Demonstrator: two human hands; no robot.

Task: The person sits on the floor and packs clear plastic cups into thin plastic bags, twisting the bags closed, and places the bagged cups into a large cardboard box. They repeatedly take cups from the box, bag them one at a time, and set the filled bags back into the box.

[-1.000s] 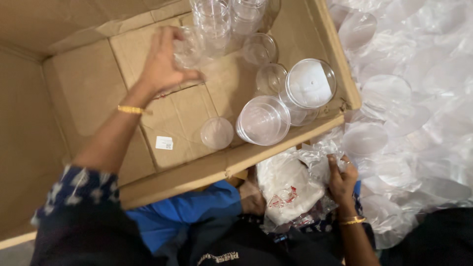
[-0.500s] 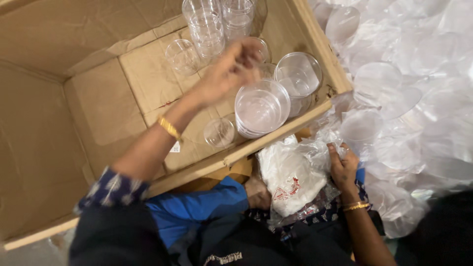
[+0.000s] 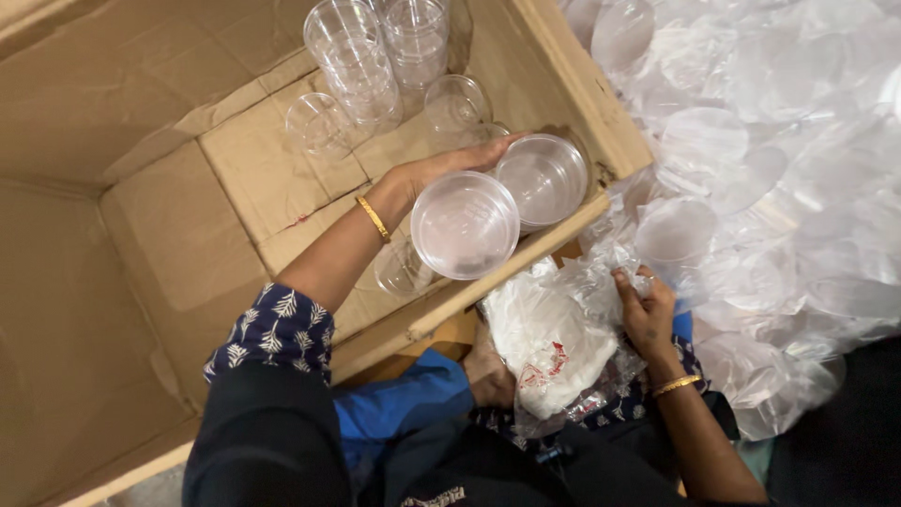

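Hidden palms, cropped stacks, and a blur of plastic wrap

The left hand [image 3: 441, 169] reaches behind a clear round plastic cup [image 3: 465, 225], so its palm and grip cannot be seen. The tall stacks of clear plastic cups [image 3: 375, 47] are cut off by the top edge. The right hand [image 3: 646, 310] sinks into crumpled clear plastic wrapping [image 3: 751, 188]; its fingertips are buried, and individual pieces inside that heap cannot be told apart.
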